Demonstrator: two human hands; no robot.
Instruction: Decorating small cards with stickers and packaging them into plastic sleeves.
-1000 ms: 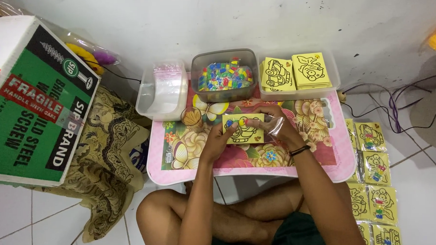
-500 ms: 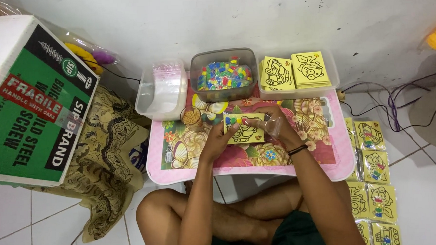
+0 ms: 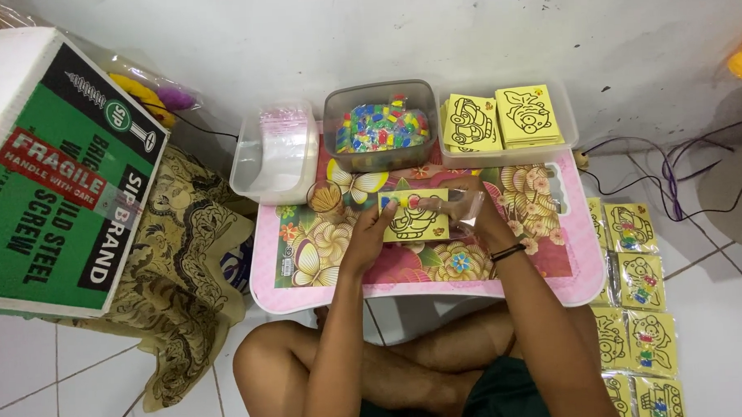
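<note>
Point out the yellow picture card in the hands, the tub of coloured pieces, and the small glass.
yellow picture card (image 3: 415,219), head view, printed face.
tub of coloured pieces (image 3: 331,111), head view, left rim.
small glass (image 3: 325,198), head view, its rim.

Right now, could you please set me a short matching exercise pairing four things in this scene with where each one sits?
Things:
1. grey tub of colourful small pieces
2. large green and white cardboard box
3. row of bagged yellow picture cards
4. yellow card with a black outline drawing

Places:
A. on the floor, right of the table
B. between both hands
C. at the table's far edge, centre
D. far left

Pairs: 1-C, 2-D, 3-A, 4-B
</note>
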